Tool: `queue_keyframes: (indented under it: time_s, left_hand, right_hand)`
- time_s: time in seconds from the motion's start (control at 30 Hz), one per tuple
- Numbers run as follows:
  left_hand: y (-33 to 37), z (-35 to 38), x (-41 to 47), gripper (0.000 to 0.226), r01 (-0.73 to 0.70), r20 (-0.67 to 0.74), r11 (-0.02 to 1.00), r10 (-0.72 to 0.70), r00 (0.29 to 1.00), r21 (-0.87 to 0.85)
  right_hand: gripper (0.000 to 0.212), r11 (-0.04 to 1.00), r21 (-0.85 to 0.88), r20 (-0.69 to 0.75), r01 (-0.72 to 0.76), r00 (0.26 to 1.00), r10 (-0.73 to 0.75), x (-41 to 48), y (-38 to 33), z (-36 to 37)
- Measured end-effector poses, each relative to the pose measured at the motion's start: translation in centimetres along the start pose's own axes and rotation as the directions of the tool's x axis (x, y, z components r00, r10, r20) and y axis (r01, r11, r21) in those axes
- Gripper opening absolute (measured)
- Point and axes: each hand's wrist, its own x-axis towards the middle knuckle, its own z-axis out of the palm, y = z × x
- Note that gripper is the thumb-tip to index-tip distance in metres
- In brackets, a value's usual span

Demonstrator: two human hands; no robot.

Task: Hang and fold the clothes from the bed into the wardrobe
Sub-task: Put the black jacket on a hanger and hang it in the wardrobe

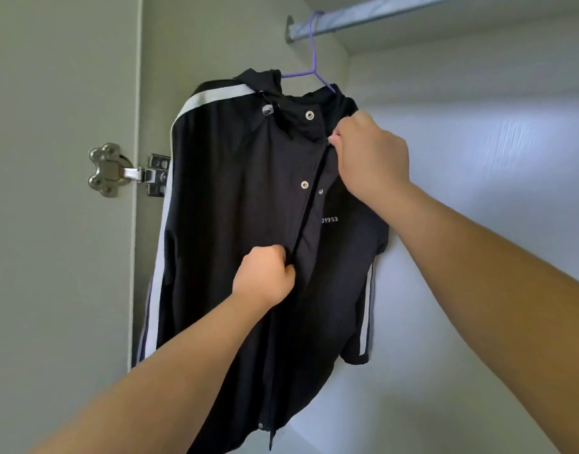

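**Jacket** (pixel 249 208). Black and hooded. A white stripe (pixel 212 96) runs over the shoulder and down the sleeve. Metal snaps (pixel 309 115) sit on the front flap, and small white print (pixel 329 219) on the chest reads "01953". It hangs inside the wardrobe (pixel 216 34) with its front to the camera. The hem runs out of view at the bottom.

**Hanger** (pixel 314 65). Thin and purple. Its arms pass into the jacket's collar, and its hook rises above the jacket and sits over the rail.

**Rail** (pixel 373 18). Metal, above the jacket and running off to the upper right. Its end is fixed to the wardrobe's side panel, just above the jacket's hood.

**Left hand** (pixel 265 276). On the jacket's front, low on the closure line, with a bare forearm. The grip has curled fingers, and thumb and fingers pinch the fabric at the edge of the front opening.

**Right hand** (pixel 370 155). High on the jacket's closure line, just below the collar, with a bare forearm. The grip is pressed together, the fingertips pinching at the front opening. Whether they hold a zip pull or only cloth cannot be told.

**Hinge** (pixel 117 170). Bright metal, left of the jacket at chest height. Its inner end is partly hidden behind the jacket's sleeve.

**Door** (pixel 52 257). Pale, left of the jacket and carrying the hinge.

**Back panel** (pixel 478 191). Pale, behind and to the right of the jacket.
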Motion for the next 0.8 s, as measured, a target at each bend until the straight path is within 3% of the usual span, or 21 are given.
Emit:
queue_keyframes:
  time_s: [0.17,0.27,0.37,0.47,0.57,0.67,0.8]
  left_hand:
    - [4.6,-3.4,3.9,0.037,-0.083,-0.189,0.996,0.084,0.978,0.015]
    - [5.6,-4.3,5.7,0.027,-0.115,-0.154,0.989,0.128,0.98,0.089]
    - [5.8,-4.1,5.6,0.027,-0.114,-0.124,0.986,0.13,0.984,0.125]
    - [6.1,-4.4,5.6,0.024,-0.111,-0.072,0.986,0.121,0.99,0.127]
    - [7.0,-6.5,5.9,0.033,-0.144,-0.037,0.954,0.159,0.987,0.262]
    - [8.6,-10.2,7.1,0.031,-0.177,-0.198,0.916,0.26,0.945,0.359]
    - [10.5,-14.7,9.7,0.015,-0.291,-0.365,0.874,0.436,0.823,0.389]
  right_hand:
    - [0.03,0.998,0.053,-0.02,0.032,0.999,-0.031,0.2,1.1,0.2]
    - [0.03,0.996,0.009,0.008,0.088,0.996,-0.088,1.9,2.3,0.1]
    - [0.028,1.0,0.0,-0.015,0.011,1.0,-0.011,4.9,3.5,-0.9]
    - [0.026,0.999,0.022,0.011,0.047,0.999,-0.048,5.5,2.9,-0.7]
    - [0.024,0.978,0.211,0.038,0.005,0.999,-0.014,5.6,3.3,-0.1]
    - [0.025,0.906,0.423,0.112,-0.006,0.993,-0.046,6.0,5.0,0.2]
    - [0.058,0.838,0.545,0.102,-0.004,0.993,-0.061,6.0,5.6,0.5]
